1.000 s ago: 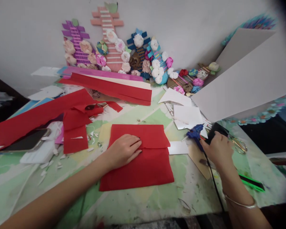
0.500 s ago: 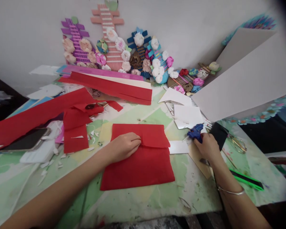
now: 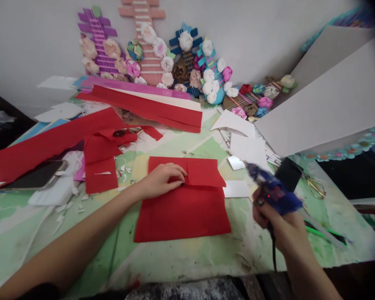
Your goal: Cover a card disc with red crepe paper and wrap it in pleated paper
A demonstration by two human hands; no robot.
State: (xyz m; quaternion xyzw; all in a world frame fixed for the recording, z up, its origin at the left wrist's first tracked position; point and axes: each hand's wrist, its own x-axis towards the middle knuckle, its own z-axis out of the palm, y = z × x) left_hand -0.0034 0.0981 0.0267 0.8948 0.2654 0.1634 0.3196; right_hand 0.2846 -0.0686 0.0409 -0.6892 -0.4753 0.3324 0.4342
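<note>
A red sheet of paper [image 3: 181, 216] lies on the table in front of me, its upper part folded down as a flap. My left hand [image 3: 162, 179] rests at that flap, with thumb and curled fingers on its edge. A white strip [image 3: 236, 189] pokes out from the sheet's right side. My right hand [image 3: 278, 221] is wrapped round a blue glue gun [image 3: 276, 187] with a small red light. Its nozzle points up and left, above the table to the right of the red paper. A glue stick juts from its rear, and a dark cord hangs below.
Red paper strips [image 3: 146, 109] and scraps cover the left and back, near a phone [image 3: 34, 177]. White card pieces [image 3: 248, 148], scissors [image 3: 315, 185] and a green-edged tool [image 3: 339, 236] lie at right. Flower-decorated guitar shapes [image 3: 146, 46] lean on the wall; a large white board [image 3: 325, 100] stands at right.
My right hand has picked the glue gun up off the table and brought it nearer to me. My left hand stays at the flap, its thumb now more visible.
</note>
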